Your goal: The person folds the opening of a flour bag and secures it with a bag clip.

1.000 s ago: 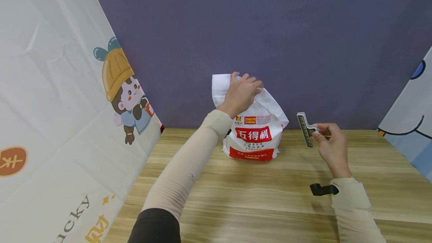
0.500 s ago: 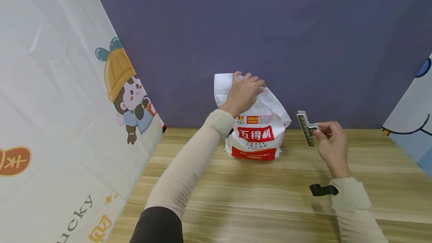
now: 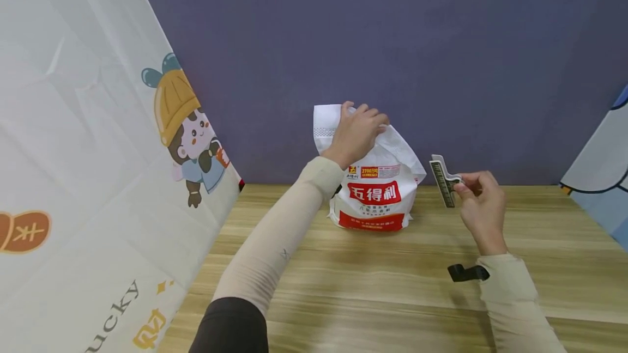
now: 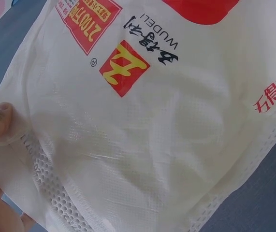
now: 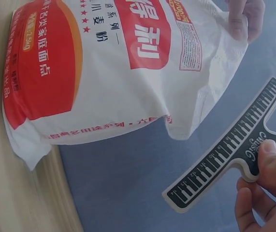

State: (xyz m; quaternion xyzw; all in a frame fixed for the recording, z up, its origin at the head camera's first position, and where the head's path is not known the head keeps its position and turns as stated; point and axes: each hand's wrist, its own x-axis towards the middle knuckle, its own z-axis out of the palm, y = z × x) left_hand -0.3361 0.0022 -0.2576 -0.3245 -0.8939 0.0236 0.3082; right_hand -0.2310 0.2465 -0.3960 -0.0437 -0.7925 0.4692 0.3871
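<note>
A white flour bag (image 3: 375,195) with red panels and printed characters stands upright on the wooden table. My left hand (image 3: 360,131) grips its top from above, and the top edge of the bag bends over to the right under the fingers. In the left wrist view, a thumb (image 4: 1,120) presses the white fabric (image 4: 123,140) beside a perforated band. To the right of the bag, my right hand (image 3: 483,206) holds a clip (image 3: 444,183) in the air by its handle. Piano keys and the word Music decorate this long clip (image 5: 225,147), which is apart from the bag.
A dark blue-grey panel (image 3: 417,42) rises close behind the bag. On the left stands a white printed sheet (image 3: 83,140) with a cartoon figure, and another printed sheet (image 3: 601,178) borders the right side. Wood-grain tabletop (image 3: 373,293) extends in front of the bag.
My right hand has risen slightly with the clip, and the gap to the bag has narrowed a little. My left hand keeps its grip on the bag's top. The head view has shifted slightly.
</note>
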